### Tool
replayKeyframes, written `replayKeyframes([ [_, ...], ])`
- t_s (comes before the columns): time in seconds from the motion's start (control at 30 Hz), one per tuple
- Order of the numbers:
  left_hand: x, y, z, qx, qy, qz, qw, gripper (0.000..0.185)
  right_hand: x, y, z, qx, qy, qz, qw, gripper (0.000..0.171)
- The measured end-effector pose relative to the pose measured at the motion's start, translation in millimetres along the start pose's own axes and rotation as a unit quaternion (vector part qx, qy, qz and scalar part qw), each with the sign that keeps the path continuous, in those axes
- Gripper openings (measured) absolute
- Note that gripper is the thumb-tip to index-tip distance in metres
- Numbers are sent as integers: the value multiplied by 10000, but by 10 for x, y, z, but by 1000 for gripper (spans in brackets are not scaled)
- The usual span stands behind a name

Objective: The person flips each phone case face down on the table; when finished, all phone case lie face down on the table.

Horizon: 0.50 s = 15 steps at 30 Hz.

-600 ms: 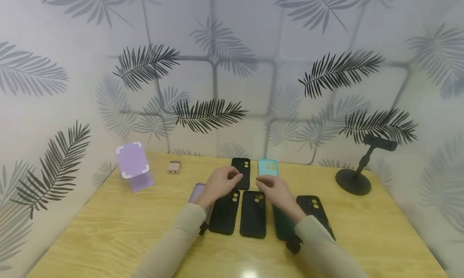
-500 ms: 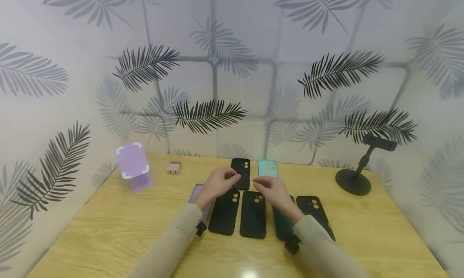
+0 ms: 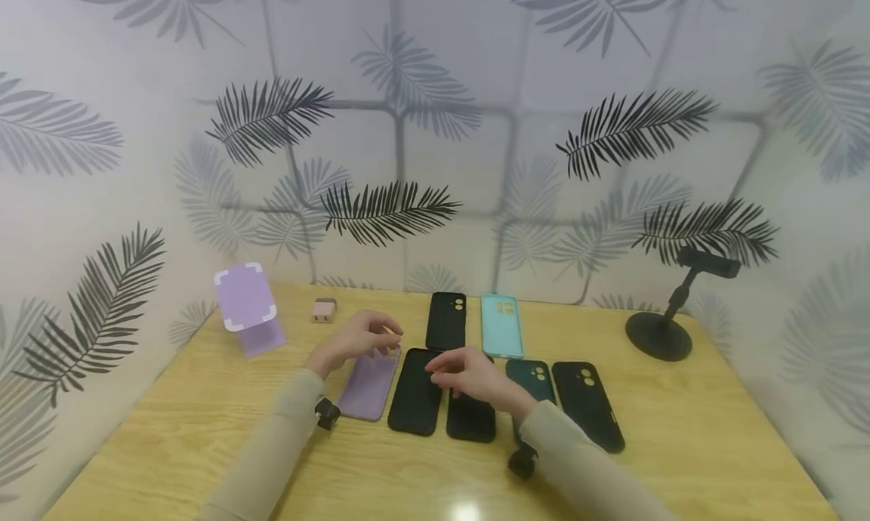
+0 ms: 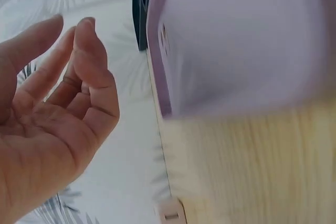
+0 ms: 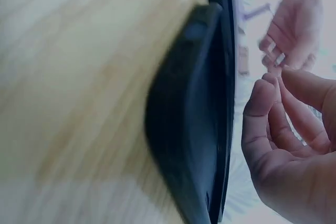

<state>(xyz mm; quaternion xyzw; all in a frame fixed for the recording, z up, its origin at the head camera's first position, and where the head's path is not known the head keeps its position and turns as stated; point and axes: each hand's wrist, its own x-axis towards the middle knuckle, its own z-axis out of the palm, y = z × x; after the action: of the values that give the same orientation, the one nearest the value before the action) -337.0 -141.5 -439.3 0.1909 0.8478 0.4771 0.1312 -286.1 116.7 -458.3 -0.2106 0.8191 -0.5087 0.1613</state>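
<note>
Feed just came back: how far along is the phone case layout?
Five cases lie in the front row, from the lilac case rightward, two behind, including the teal case. Both the left hand and right hand hover empty. Further sorting cannot be judged.

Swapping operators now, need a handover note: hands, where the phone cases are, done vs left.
Left hand: empty, fingers loosely curled, hovering over the top of the lilac case.
Right hand: empty, above the black cases in the near row.
Near row also holds a dark green case and another black case; behind lie a black case and a teal case.
Done: all cases flat on the table. Left: unclear; no grip on anything.
</note>
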Motion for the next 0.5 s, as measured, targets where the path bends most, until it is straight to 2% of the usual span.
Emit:
replayKeyframes([
  [0.23, -37, -139, -220, 10, 117, -389, 9992, 29, 96, -72, 166, -69, -522, -13, 9986, 24],
  [0.5, 6, -257, -301, 81, 162, -678, 9975, 28, 207, -174, 389, -161, -1261, -29, 9919, 24],
])
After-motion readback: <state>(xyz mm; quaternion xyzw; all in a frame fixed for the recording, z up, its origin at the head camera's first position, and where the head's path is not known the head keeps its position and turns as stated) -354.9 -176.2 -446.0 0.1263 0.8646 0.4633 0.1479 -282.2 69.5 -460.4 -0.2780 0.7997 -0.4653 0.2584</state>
